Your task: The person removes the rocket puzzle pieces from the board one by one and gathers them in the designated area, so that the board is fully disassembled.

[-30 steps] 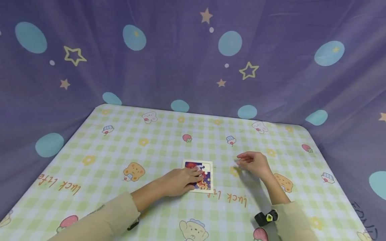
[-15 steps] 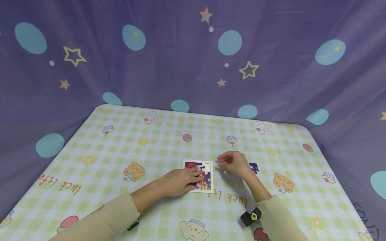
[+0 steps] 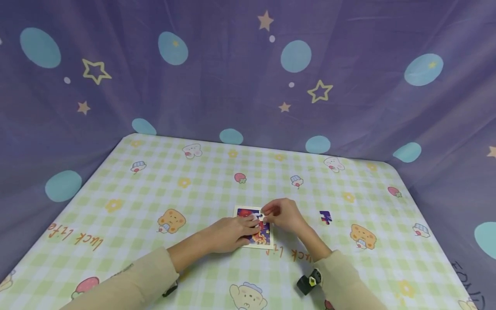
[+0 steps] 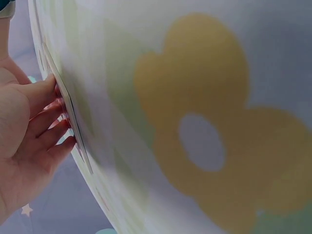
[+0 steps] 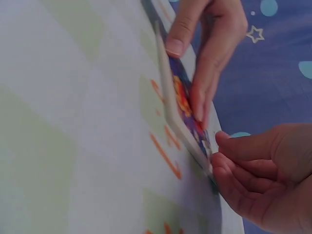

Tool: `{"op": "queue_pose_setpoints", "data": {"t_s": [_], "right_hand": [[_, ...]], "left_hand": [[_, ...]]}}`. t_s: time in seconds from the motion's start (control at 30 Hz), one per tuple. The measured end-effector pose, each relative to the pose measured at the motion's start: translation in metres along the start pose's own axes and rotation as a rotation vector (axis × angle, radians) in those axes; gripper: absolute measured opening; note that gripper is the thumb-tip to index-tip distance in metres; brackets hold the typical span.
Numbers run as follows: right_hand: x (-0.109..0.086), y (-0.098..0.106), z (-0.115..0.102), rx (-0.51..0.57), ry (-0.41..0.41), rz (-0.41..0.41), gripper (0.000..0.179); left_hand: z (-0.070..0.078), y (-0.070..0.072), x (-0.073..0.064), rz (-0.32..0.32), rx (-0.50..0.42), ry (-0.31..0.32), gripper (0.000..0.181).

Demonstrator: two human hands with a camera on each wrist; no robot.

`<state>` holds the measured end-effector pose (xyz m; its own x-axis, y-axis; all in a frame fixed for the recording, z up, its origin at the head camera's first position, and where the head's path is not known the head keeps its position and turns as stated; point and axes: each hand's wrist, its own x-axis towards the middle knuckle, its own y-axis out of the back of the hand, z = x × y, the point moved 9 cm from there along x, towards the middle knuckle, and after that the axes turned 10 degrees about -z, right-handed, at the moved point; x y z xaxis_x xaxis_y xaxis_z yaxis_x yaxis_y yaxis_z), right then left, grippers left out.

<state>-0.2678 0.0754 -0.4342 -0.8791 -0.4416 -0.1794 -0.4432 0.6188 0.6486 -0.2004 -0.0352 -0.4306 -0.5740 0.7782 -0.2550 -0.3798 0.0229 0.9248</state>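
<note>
A small jigsaw puzzle (image 3: pixel 261 239) in a cream frame lies on the table, its picture purple, red and orange. The left hand (image 3: pixel 226 234) rests on its left part, fingers fairly straight across the picture and the thumb by the near frame edge. At the puzzle's far right corner is the right hand (image 3: pixel 284 214), its thumb and index finger together in a pinch on what seems a puzzle piece, mostly hidden by the fingertips. Just right of that hand lies a loose purple-and-red puzzle piece (image 3: pixel 325 217). In the right wrist view, the right fingertips (image 5: pixel 220 138) are at the frame's corner.
The table is covered by a green-and-white checked cloth (image 3: pixel 209 181) with cartoon prints. Behind it hangs a purple curtain (image 3: pixel 232 86) with stars and blue ovals. Both wrists wear dark devices, one of them a black wrist camera (image 3: pixel 308 282) by the right sleeve.
The right hand has moved left from beside the loose piece to the puzzle's far right corner, uncovering that piece. The left hand has stayed on the puzzle.
</note>
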Motion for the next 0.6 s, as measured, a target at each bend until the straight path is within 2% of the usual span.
{"op": "queue_pose_setpoints", "data": {"t_s": [0.17,0.37,0.6], "right_hand": [[0.0001,-0.0057,-0.007,-0.042,0.06,0.006,0.016],[0.0018,-0.0058,-0.006,-0.062,0.026,-0.002,0.013],[0.0024,-0.0065,-0.0076,-0.054,0.008,-0.028,0.013]], "left_hand": [[-0.0002,-0.0003,0.0006,0.008,-0.017,-0.007,0.043],[-0.0042,0.0011,0.0016,0.031,-0.063,-0.013,0.043],[-0.0023,0.0063,-0.0002,0.024,-0.06,-0.018,0.041]]}}
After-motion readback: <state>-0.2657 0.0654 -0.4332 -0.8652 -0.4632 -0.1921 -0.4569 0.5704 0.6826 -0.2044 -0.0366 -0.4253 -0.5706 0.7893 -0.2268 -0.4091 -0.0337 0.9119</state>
